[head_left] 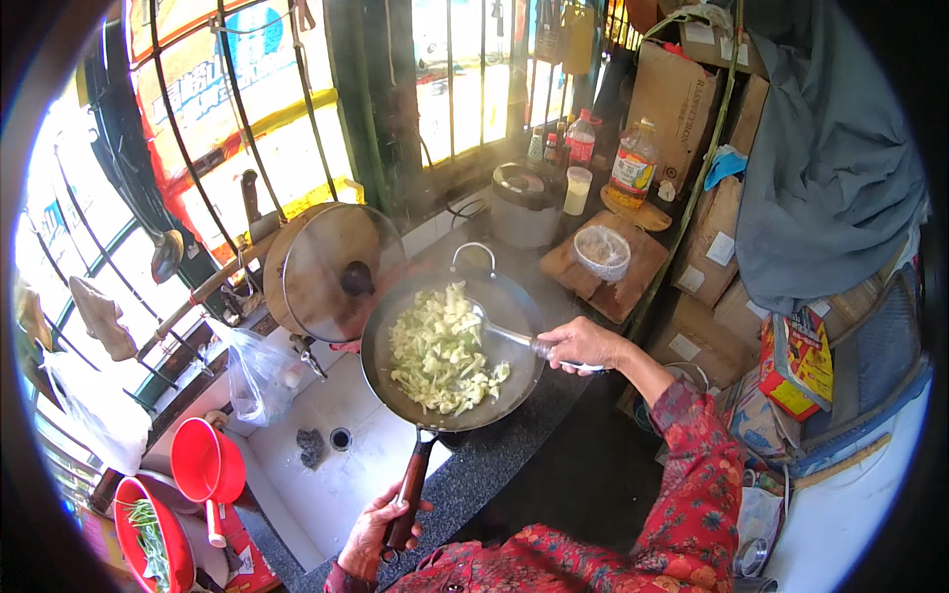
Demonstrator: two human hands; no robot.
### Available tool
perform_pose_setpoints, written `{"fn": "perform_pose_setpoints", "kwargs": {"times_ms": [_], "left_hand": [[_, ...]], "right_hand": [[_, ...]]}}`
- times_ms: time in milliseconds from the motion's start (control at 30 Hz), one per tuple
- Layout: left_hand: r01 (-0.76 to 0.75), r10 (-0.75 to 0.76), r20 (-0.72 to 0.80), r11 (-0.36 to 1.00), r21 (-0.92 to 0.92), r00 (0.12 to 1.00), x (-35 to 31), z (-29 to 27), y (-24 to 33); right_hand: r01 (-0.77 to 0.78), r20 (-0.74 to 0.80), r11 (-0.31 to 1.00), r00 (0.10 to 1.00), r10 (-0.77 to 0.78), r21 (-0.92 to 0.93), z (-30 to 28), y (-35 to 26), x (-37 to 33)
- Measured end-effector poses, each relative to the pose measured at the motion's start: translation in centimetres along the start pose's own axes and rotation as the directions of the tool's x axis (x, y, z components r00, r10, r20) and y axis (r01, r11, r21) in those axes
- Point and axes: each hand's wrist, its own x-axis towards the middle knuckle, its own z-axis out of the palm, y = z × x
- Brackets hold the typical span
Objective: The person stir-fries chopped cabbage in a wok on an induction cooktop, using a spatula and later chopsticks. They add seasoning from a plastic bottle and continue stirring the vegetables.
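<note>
A wide dark pan [519,326] holds a heap of chopped pale green and whitish vegetable, which looks like cauliflower [435,346]. My left hand [381,519] is closed round the pan's dark wooden handle [416,474], low in the view. From the right, my right hand [591,346] grips a metal spatula [509,334] by its handle. The spatula's head dips into the right side of the vegetable heap, partly hidden by it. Behind the pan, a glass lid [341,272] with a dark knob leans against a round wooden board.
A white sink [297,465] lies left of the pan, with a red dipper [208,463] and a red basin [178,539] of greens nearby. Beyond the pan stand a rice cooker [524,203], an oil bottle [634,163] and a covered bowl [601,252]. Cardboard boxes line the right.
</note>
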Motion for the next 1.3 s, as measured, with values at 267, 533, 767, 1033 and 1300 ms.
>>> {"fn": "perform_pose_setpoints", "kwargs": {"times_ms": [267, 533, 767, 1033, 1300], "left_hand": [[0.053, -0.055, 0.01, 0.992, 0.11, 0.998, -0.5, -0.1, 3.6], [0.128, -0.119, -0.051, 0.822, 0.555, 0.992, -0.3, -1.5, 10.2], [0.294, -0.14, -0.268, 0.635, 0.714, 0.953, 1.1, -1.6, 15.5], [0.301, -0.133, -0.276, 0.57, 0.764, 0.952, 1.8, -2.7, 15.8], [0.319, -0.081, -0.327, 0.527, 0.788, 0.942, 1.8, -2.7, 16.2]], "right_hand": [[0.374, 0.175, 0.655, 0.92, -0.35, -0.656, -1.3, -3.8, -5.6], [-0.17, -0.005, 0.957, 0.985, 0.174, -0.234, -8.5, -3.1, 1.0], [0.02, 0.234, 0.997, 0.972, -0.001, -0.075, -7.1, 0.9, 7.3], [0.515, 0.396, 0.521, 0.857, -0.33, -0.681, -3.6, -2.2, -1.8], [0.029, 0.049, 0.783, 0.999, 0.002, -0.622, -9.7, -5.6, 1.2]]}}
